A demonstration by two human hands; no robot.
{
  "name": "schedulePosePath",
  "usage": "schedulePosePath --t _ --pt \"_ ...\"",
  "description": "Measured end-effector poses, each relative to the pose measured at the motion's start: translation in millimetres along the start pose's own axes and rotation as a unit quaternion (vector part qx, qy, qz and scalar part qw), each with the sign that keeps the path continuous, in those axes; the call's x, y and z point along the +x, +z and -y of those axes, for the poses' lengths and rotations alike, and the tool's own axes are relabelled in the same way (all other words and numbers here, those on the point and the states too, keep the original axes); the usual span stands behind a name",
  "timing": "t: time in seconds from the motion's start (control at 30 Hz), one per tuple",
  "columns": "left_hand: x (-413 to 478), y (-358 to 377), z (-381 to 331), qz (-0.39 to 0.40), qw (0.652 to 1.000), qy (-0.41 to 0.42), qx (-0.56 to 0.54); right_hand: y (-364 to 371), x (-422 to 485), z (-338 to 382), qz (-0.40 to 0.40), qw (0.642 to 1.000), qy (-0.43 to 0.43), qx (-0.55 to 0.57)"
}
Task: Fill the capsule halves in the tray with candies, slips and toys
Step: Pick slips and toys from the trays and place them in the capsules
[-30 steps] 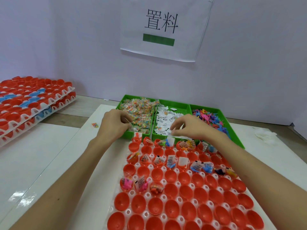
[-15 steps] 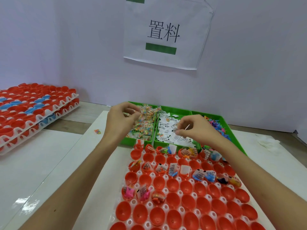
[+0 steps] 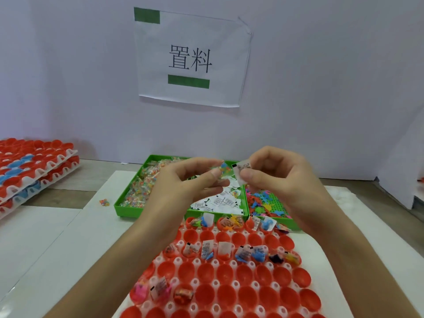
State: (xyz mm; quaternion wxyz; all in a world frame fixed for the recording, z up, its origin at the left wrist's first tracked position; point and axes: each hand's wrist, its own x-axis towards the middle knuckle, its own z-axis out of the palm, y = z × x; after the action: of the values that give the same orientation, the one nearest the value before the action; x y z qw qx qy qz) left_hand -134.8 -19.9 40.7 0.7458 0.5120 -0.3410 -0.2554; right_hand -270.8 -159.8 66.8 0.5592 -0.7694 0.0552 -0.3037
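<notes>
A white tray (image 3: 215, 283) of red capsule halves lies before me; several halves in the far rows and three at the near left hold slips, candies or toys. Behind it stand three green bins: candies (image 3: 137, 191), paper slips (image 3: 220, 201) and coloured toys (image 3: 263, 203). My left hand (image 3: 183, 182) is raised over the bins and pinches a small wrapped candy (image 3: 223, 169). My right hand (image 3: 273, 177), close beside it, pinches a white paper slip (image 3: 242, 169) between thumb and fingers.
Stacked white trays of red and blue capsule halves (image 3: 34, 166) sit at the far left. A stray candy (image 3: 104, 202) lies on the table left of the bins. A paper sign (image 3: 190, 60) hangs on the wall behind.
Both hands rose out of the bins and came together above them, the left with a candy, the right with a slip. The camera tilted up.
</notes>
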Motion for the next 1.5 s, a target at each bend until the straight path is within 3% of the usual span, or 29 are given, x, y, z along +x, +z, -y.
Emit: schedulePosePath --t 0.2,0.43,0.6,0.97,1.2,1.5 --pt "-11 8 -7 0.025 0.998 0.019 0.053 -6 -4 8 0.038 0.997 -0.011 -0.066" --pt "-15 10 -9 0.009 0.975 0.099 0.201 -1 3 2 0.028 0.981 -0.045 -0.186" --pt "-14 7 -10 0.025 0.972 0.103 0.212 2 3 -3 0.035 0.968 -0.052 -0.244" --pt "-13 6 -13 0.037 0.968 0.104 0.227 5 2 1 0.023 0.985 -0.064 -0.161" --pt "-6 -3 -9 0.094 0.986 0.026 0.137 0 2 -1 0.057 0.986 -0.078 -0.139" --pt "-5 -3 -8 0.025 0.980 0.066 0.184 -2 5 -6 0.066 0.982 -0.049 -0.169"
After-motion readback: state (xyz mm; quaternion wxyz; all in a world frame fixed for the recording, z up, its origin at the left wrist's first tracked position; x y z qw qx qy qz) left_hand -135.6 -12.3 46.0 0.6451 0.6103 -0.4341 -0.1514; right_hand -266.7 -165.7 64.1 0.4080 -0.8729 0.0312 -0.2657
